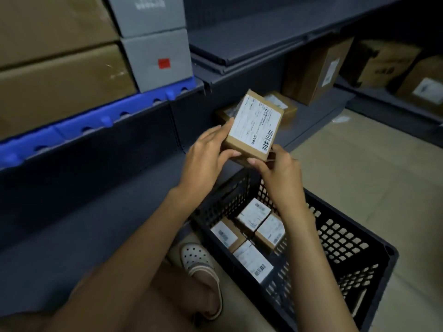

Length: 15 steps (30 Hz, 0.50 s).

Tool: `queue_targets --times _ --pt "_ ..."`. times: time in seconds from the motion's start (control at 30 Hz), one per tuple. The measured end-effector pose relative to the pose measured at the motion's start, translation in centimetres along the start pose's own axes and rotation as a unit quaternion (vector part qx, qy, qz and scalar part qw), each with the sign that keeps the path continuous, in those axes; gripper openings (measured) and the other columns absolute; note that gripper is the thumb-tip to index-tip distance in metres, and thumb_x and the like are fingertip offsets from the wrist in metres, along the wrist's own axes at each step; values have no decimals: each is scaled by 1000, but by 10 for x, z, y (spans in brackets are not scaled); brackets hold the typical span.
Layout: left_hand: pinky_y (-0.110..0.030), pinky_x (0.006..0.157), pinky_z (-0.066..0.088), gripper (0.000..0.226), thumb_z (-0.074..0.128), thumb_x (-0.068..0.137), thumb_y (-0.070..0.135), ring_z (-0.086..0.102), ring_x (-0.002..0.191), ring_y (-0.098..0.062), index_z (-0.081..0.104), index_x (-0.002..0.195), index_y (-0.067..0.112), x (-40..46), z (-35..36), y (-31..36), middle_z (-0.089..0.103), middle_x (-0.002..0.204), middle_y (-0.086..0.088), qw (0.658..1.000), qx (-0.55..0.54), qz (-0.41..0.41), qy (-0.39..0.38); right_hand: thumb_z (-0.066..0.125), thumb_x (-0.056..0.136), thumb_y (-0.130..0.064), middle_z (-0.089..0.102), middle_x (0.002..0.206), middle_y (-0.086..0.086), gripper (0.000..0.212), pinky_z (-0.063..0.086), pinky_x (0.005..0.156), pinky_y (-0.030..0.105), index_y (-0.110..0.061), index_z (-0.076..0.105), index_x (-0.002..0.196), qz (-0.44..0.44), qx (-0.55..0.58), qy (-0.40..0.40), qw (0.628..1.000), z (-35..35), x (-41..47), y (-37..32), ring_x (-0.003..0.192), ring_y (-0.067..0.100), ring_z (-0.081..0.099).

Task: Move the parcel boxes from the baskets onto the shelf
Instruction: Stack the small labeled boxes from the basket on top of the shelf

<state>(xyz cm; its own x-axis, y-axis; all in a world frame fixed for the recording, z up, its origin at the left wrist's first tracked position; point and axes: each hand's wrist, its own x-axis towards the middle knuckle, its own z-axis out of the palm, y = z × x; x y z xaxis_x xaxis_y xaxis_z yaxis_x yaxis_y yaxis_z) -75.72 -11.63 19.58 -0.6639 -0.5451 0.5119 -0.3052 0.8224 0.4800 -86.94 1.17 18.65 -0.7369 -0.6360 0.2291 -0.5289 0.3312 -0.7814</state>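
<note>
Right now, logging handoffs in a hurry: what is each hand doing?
Left hand: fingers grip the left edge of the small labelled parcel box.
Right hand: fingers pinch the same box's lower right corner.

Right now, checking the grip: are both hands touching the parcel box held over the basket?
Touching. The head view shows the left hand fingers on the parcel box at its left edge, and the right hand pinching its lower corner.

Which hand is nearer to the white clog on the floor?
Left. The left hand holds the parcel box almost straight above the white clog; the right hand grips the box's lower corner, farther over, above the black basket.
</note>
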Motion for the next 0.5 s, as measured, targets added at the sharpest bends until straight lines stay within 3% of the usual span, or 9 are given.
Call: queue_targets --times 0.2,0.5 --pt "-40 104 44 71 70 85 25 46 131 -17 37 148 24 4 -75 14 53 139 -4 997 37 0 68 71 87 -36 67 122 2 51 51 92 35 -18 56 132 -79 13 0 997 -10 0 -69 113 20 61" --pt "-28 98 42 73 71 85 23 50 125 -14 35 149 25 0 -189 23 57 135 1 979 84 20 182 70 87 -37 67 121 -2 51 49 92 34 -22 55 133 -187 36 6 982 -18 -6 -180 115 19 58"
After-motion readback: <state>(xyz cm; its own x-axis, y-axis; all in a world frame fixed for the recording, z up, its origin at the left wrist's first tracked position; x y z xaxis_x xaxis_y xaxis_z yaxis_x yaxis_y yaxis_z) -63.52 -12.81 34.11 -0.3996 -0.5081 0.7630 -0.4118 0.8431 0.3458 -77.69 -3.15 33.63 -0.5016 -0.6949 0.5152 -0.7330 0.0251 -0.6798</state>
